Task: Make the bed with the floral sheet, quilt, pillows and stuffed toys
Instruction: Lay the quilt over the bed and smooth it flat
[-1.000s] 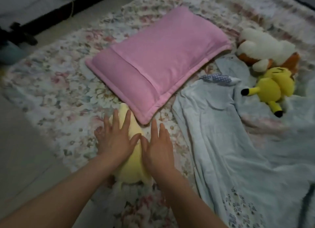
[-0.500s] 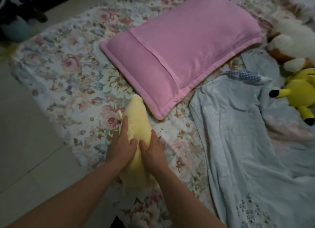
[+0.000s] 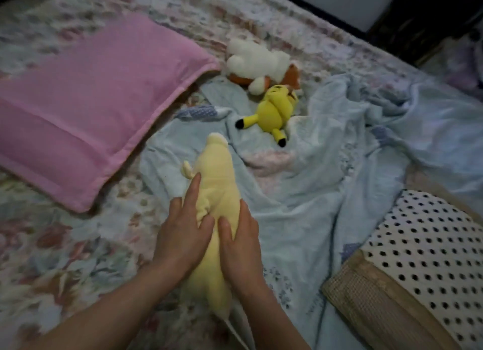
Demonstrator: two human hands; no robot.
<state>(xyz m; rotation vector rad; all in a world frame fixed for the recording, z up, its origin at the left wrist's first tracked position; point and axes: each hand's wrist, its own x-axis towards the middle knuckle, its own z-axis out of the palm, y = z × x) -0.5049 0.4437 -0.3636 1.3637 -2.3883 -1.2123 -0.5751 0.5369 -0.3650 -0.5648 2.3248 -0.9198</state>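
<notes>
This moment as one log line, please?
left hand, right hand: hold pale yellow plush toy | over light blue quilt | pink pillow alongside

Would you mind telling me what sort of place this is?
Most likely a bedroom: a spread floral sheet carries a pink pillow, a rumpled pale blue quilt and a bright yellow stuffed toy.

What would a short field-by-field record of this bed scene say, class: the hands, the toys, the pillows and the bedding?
left hand: grips the pale yellow plush toy on its left side
right hand: grips the same toy on its right side
other toys: yellow and black plush on the quilt; white and orange plush just beyond it
pink pillow: flat on the floral sheet, left
quilt: light blue, crumpled, not spread
perforated pillow: lower right, partly in a tan woven cover
</notes>
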